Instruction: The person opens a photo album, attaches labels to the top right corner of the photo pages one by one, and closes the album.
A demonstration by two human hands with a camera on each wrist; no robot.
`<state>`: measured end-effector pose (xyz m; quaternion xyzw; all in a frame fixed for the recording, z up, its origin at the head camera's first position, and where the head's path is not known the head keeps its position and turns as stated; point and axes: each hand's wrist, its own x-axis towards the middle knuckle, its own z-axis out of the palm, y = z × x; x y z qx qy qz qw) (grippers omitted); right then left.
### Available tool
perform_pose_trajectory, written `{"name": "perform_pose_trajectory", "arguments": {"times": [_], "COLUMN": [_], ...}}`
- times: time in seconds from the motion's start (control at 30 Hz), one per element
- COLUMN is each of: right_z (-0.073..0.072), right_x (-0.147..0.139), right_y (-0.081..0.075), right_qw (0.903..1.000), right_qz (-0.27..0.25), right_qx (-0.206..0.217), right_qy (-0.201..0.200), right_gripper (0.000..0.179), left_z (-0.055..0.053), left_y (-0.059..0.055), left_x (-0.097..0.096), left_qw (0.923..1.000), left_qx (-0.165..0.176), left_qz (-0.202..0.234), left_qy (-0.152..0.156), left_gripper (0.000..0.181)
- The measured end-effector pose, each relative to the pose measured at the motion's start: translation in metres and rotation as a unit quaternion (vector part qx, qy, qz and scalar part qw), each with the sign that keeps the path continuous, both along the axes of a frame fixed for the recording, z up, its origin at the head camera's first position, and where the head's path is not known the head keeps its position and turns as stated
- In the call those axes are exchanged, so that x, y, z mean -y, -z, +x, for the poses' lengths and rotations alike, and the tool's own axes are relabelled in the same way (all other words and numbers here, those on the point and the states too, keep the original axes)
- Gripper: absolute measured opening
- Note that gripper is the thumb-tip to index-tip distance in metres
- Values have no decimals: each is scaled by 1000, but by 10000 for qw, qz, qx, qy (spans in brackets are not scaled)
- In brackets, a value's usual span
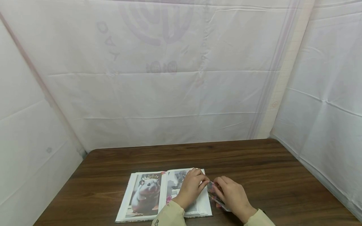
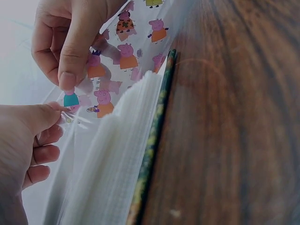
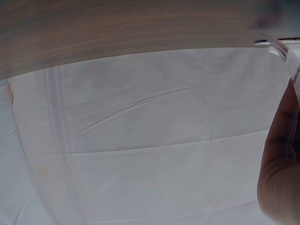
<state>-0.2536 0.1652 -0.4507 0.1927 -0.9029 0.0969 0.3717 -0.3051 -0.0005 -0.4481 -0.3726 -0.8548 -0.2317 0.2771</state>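
A photo album (image 1: 163,194) lies open on the table, a crowned hamster picture (image 1: 145,196) on its left page and a greyish picture on its right. Over the right page, my left hand (image 1: 190,188) pinches the edge of a clear plastic pocket (image 2: 61,140) between thumb and finger. My right hand (image 1: 233,194), just beyond the album's right edge, holds a transparent sheet of cartoon pig stickers (image 2: 126,58). The sheet overlaps the pocket's edge in the left wrist view, close to the left thumb. Part of the right page is hidden under the left hand.
The dark wooden table (image 1: 268,175) extends around the album. White cloth walls (image 1: 175,94) stand behind it and on both sides. The album's stacked pages (image 2: 117,131) rise above its patterned cover (image 2: 150,150).
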Motion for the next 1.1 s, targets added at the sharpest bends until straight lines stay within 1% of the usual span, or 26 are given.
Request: {"name": "perform_pose_trajectory", "arguments": {"times": [0.13,0.23,0.37,0.5,0.57,0.67,0.7,0.77,0.8,0.87,0.93,0.97,1.03,1.1], "right_z": [-1,-3,-4,-5,-5,-5,-5,-5,-5,-5,-5,-5,-4,-4], "right_x": [-1,-1,-2,-2,-1,-1,0,0,0,0,0,0,0,0], "right_y": [1,2,4,4,5,5,5,5,5,5,5,5,5,5], "right_qw": [9991,9975,9961,9965,9968,9970,9970,9972,9971,9974,9978,9980,9985,9984], "right_qz": [142,199,203,194,197,226,246,283,317,369,437,458,449,405], "right_qx": [-404,-643,-791,-728,-684,-646,-641,-633,-629,-575,-485,-425,-273,-131], "right_qy": [-67,-197,-338,-364,-377,-368,-358,-296,-275,-224,-111,-49,144,363], "right_gripper": [22,22,19,18,17,5,10,28,30,24,9,9,18,19], "left_z": [1,1,0,-1,-1,-1,-1,0,0,0,0,0,1,1], "left_y": [-1,-1,0,1,2,2,3,3,3,3,3,3,3,3], "left_x": [0,0,0,-1,-1,-1,0,0,0,1,1,1,1,1], "left_qw": [10000,10000,10000,10000,10000,9999,9999,9998,9997,9994,9991,9990,9988,9989], "left_qx": [68,92,33,-25,4,94,124,209,252,352,429,442,458,443], "left_qz": [-13,-8,10,28,39,44,41,21,13,1,-5,-2,8,1], "left_qy": [-24,-36,-51,-55,-48,-25,-18,-6,-4,-24,-61,-92,-145,-180], "left_gripper": [8,8,9,9,8,9,9,9,10,11,15,17,21,26]}}
